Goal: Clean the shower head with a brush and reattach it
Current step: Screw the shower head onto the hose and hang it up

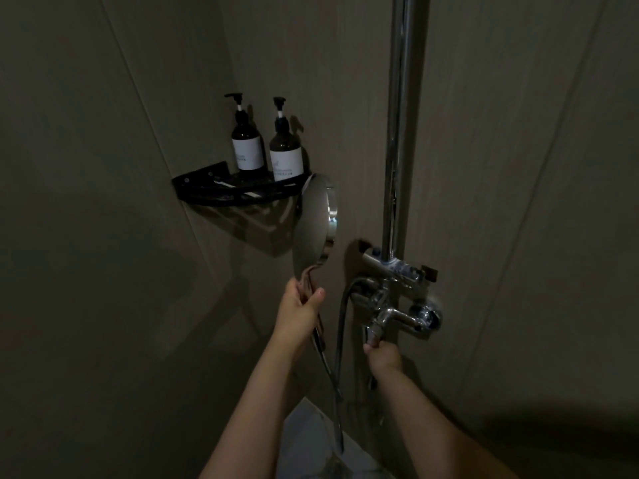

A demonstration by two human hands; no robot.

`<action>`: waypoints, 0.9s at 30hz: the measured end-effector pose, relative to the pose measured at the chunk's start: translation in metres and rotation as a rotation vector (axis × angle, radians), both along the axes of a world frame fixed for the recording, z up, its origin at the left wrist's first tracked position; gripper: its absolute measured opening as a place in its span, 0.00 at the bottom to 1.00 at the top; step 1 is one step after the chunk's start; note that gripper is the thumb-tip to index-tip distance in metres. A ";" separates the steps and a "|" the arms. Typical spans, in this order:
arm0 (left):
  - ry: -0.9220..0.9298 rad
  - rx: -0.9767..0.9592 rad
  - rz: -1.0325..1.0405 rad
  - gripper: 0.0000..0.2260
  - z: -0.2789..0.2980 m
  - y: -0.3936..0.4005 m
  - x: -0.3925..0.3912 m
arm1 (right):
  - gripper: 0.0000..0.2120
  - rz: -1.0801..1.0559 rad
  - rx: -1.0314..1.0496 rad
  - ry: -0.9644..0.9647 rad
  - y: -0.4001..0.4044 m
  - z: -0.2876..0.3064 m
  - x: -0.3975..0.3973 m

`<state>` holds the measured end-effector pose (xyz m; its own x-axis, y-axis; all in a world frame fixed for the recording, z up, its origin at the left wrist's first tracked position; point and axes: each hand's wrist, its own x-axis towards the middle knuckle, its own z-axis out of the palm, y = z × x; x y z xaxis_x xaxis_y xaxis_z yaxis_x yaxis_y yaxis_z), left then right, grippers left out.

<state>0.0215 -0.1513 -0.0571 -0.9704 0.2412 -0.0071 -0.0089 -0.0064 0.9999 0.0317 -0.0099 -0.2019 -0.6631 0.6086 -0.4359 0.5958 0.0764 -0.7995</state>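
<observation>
Shower head (314, 219) stands upright left of the chrome riser pipe (397, 133); my left hand (299, 314) grips its handle, my right hand (383, 356) fingers curl around the tap lever (373, 335) below.

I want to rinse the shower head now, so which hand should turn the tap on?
Right: the right hand already grips the tap lever, while the left hand holds the shower head.

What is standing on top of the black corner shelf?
Two dark pump bottles with white labels stand side by side on the black corner shelf. A thin pale object lies beside them; it is too dark to identify. The shower head hides the shelf's right end.
</observation>
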 end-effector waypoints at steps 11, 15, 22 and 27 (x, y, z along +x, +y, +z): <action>0.062 -0.228 0.019 0.04 -0.010 0.001 -0.001 | 0.12 0.068 0.013 -0.004 0.005 -0.001 0.005; 0.055 -0.255 0.034 0.04 -0.008 0.001 -0.001 | 0.13 0.094 0.012 -0.002 0.006 0.002 0.006; 0.036 -0.271 0.045 0.09 -0.011 0.004 -0.002 | 0.20 0.113 0.033 0.022 0.004 0.002 0.008; 0.020 -0.278 0.080 0.10 -0.009 0.004 -0.004 | 0.20 0.116 0.034 0.028 0.005 0.001 0.009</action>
<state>0.0173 -0.1478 -0.0657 -0.9870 0.1553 -0.0425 0.0008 0.2685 0.9633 0.0407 -0.0054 -0.2005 -0.7413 0.5413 -0.3968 0.5589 0.1705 -0.8115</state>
